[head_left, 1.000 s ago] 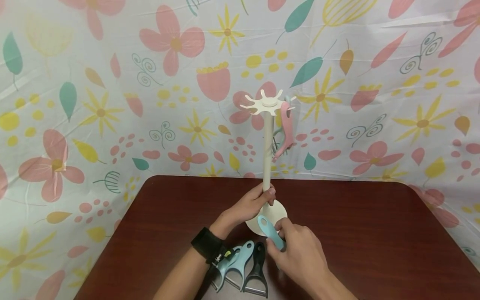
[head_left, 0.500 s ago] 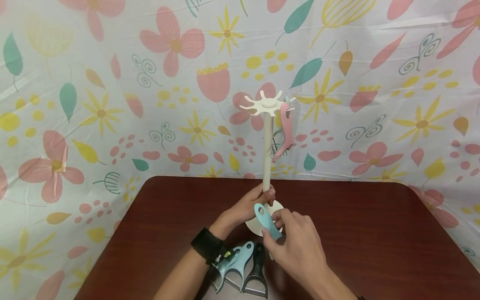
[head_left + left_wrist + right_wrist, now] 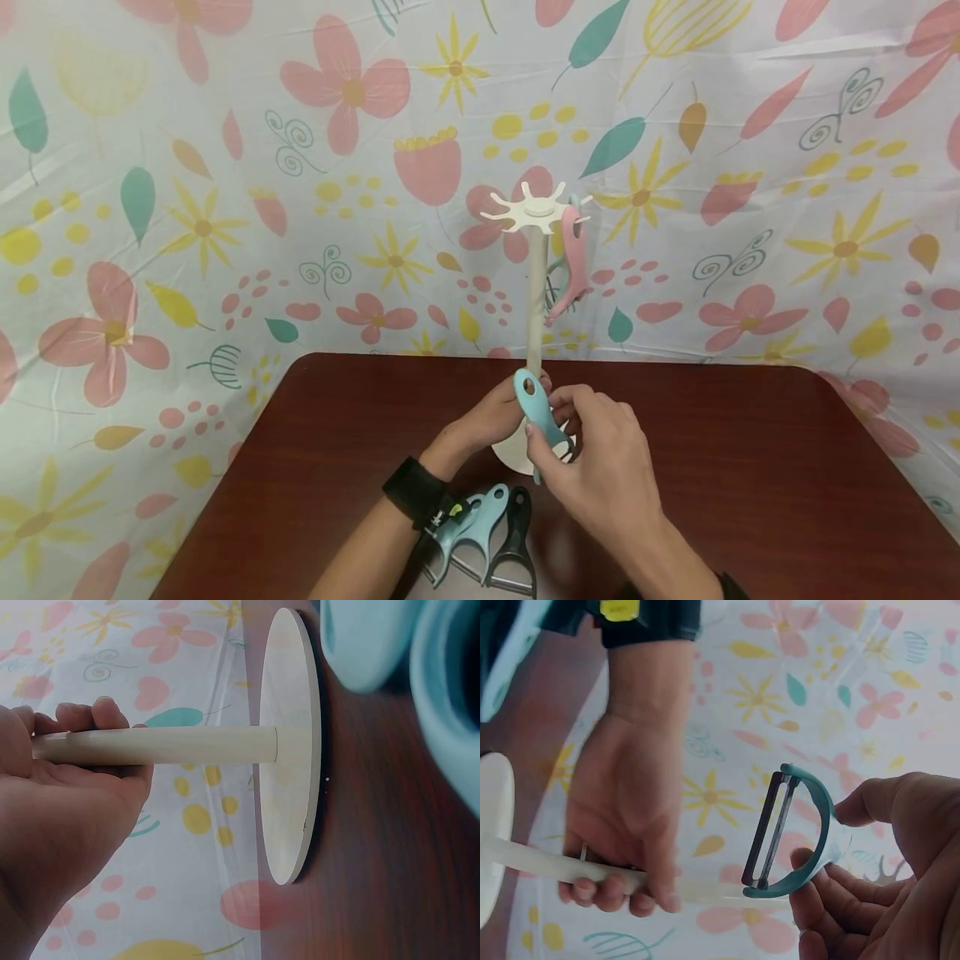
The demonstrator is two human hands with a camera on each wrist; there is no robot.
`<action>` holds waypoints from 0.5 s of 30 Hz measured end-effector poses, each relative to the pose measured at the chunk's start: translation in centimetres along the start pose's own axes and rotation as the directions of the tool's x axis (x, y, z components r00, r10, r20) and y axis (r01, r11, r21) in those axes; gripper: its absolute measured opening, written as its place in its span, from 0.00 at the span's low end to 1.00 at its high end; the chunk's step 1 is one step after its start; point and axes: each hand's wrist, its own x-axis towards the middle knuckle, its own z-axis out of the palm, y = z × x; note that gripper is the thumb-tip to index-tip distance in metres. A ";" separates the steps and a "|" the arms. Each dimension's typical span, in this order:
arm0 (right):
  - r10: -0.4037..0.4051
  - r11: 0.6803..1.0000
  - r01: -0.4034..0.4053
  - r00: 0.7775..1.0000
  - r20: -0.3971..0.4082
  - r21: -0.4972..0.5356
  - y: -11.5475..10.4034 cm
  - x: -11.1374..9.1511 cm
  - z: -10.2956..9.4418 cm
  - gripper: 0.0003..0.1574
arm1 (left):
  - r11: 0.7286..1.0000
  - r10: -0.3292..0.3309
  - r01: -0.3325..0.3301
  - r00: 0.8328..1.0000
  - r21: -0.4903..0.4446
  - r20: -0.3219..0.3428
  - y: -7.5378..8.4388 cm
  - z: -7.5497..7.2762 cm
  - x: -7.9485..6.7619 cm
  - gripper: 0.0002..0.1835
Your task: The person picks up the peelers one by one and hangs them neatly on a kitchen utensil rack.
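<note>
My left hand [image 3: 489, 418] grips the lower pole of a cream-white stand [image 3: 536, 308]; in the left wrist view its fingers curl round the pole [image 3: 202, 745] above the round base [image 3: 292, 817]. My right hand [image 3: 607, 454] pinches a light-blue peeler [image 3: 535, 403] between thumb and fingers in front of the pole, its holed handle end upward. The peeler's metal blade [image 3: 769, 832] shows in the right wrist view. From the stand's spoked top [image 3: 525, 212], a pink peeler [image 3: 574, 254] hangs on the right; another bluish one is mostly hidden behind it.
Light-blue peelers [image 3: 482, 525] and a black peeler [image 3: 516, 533] lie on the dark brown table [image 3: 712, 483] near its front, partly behind the left forearm. A flower-patterned cloth [image 3: 225, 167] hangs behind the table.
My right hand has lifted the light-blue peeler upward from near the table peelers to the height of my left hand. The left hand and the stand stay in place.
</note>
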 end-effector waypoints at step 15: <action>-0.035 0.999 0.039 0.994 -0.101 0.035 -1.2 3.7 -2.6 0.17 | 0.999 -0.032 0.031 0.999 0.044 0.023 0.8 -0.4 -0.4 0.23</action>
